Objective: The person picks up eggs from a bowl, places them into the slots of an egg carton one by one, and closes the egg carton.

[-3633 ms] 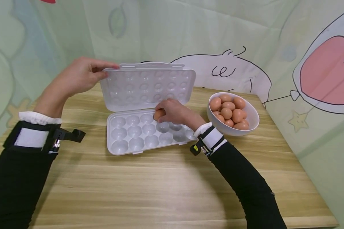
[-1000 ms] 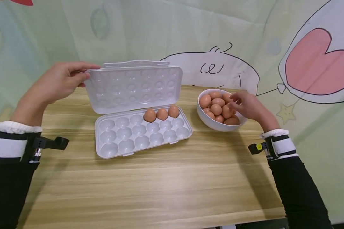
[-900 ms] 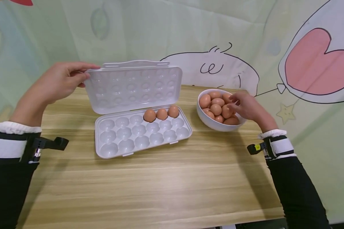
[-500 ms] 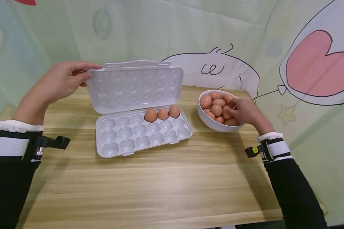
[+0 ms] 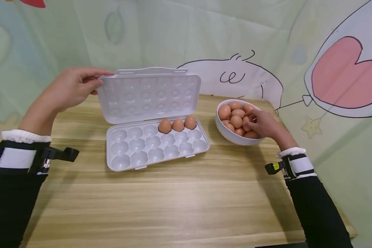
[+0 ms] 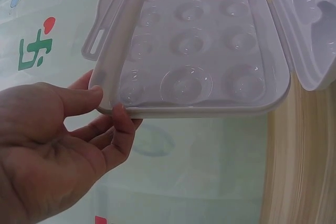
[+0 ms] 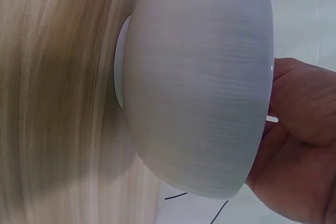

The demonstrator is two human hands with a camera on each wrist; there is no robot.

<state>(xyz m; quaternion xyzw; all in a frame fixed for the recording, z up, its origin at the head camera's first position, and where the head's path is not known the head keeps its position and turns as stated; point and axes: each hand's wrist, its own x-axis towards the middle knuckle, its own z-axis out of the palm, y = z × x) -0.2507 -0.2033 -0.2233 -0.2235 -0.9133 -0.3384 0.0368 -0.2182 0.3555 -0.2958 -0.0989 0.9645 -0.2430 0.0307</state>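
My left hand [image 5: 71, 89] pinches the left upper corner of the raised lid [image 5: 148, 100] of a white plastic egg box; in the left wrist view, thumb and fingers meet at the lid's corner [image 6: 184, 111]. Hinged below it, the egg tray [image 5: 109, 146] lies flat. Three brown eggs [image 5: 177, 125] sit at the right end of its back row. My right hand [image 5: 268, 125] reaches over the rim of a white bowl [image 5: 230, 136], thumb and fingers around a brown egg [image 5: 245, 120]. The right wrist view shows the bowl's outside [image 7: 199, 82], which hides the fingertips.
Several more brown eggs [image 5: 236, 121] fill the bowl, right of the egg box on the wooden table [image 5: 173, 203]. A printed curtain [image 5: 161, 38] hangs close behind the table and along its right side.
Earlier, my right hand held an egg over the tray's back row; three eggs now show there. That hand has moved right to the bowl and down among its eggs. The left hand still holds the lid.
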